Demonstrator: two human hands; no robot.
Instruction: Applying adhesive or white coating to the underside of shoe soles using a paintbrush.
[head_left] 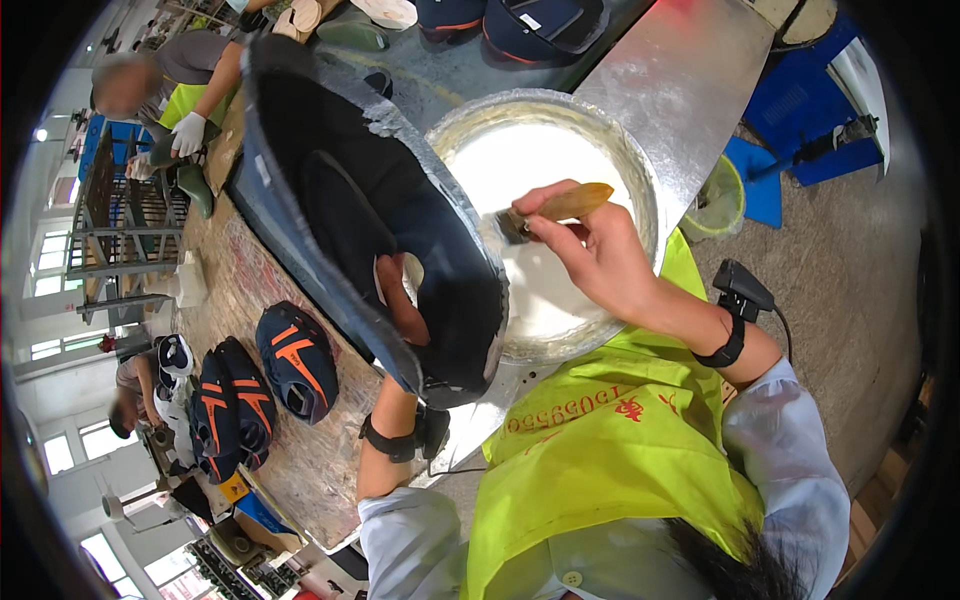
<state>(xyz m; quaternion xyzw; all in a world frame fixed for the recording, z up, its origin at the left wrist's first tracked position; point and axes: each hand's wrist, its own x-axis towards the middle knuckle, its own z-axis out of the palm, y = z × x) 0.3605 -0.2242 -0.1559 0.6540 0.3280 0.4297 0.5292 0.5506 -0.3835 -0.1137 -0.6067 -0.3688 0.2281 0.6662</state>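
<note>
A dark navy shoe upper (345, 195) fills the middle left, its hollow inside toward me and a whitish smear on its edge. My left hand (402, 300) is closed on it; some fingers show through its opening, and the rest is hidden behind the upper. My right hand (605, 260) pinches a brush (580, 202) by its yellowish wooden handle. The dark bristle end is at the upper's right edge, over a round metal basin (648, 190); I cannot tell whether it touches. White liquid (560, 295) lies in the basin, and white crust coats its wall.
Dark uppers with orange stripes (297, 362) lie on the worn table (225, 270) at left. More dark uppers (545, 25) sit at the far edge. A metal surface (690, 60) adjoins the basin. A lined green bin (722, 200) stands right. A gloved co-worker (190, 130) works far left.
</note>
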